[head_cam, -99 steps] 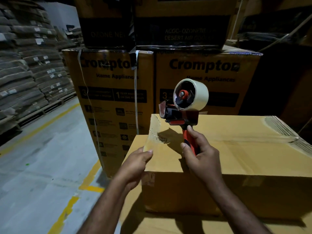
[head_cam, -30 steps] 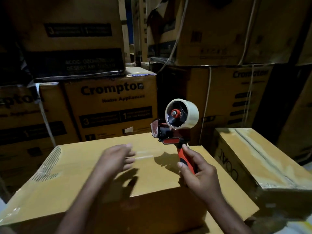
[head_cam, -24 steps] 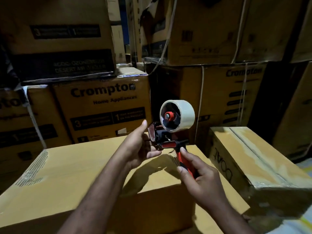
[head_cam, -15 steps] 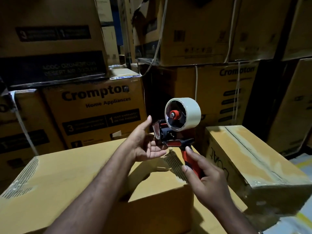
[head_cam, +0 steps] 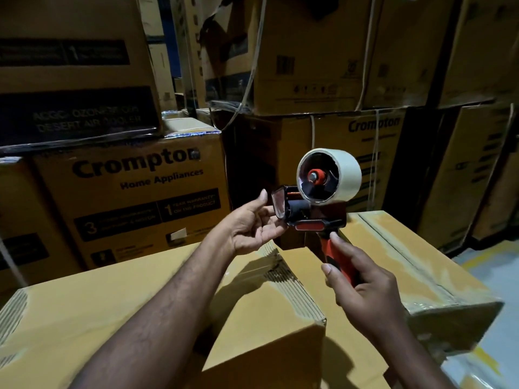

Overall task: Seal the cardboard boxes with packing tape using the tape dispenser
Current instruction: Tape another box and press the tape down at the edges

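Observation:
My right hand [head_cam: 362, 293] grips the orange handle of the tape dispenser [head_cam: 314, 209], held upright above the boxes with its pale tape roll [head_cam: 341, 175] on top. My left hand [head_cam: 254, 226] is raised, palm up, with its fingertips at the dispenser's front guard and roller; whether it pinches the tape end I cannot tell. Below lies a plain cardboard box [head_cam: 118, 318] with clear tape wrapped over its right corner. A second taped box [head_cam: 415, 265] sits lower to the right.
Stacked Crompton appliance cartons [head_cam: 134, 192] form a wall behind, some bound with white straps. More cartons [head_cam: 323, 60] rise above and to the right. A patch of grey floor with a yellow line [head_cam: 488, 265] shows at the right edge.
The view has swung from the box's left end to its right end. My left hand left the box top and rose to the dispenser's front. The dispenser stayed upright in my right hand.

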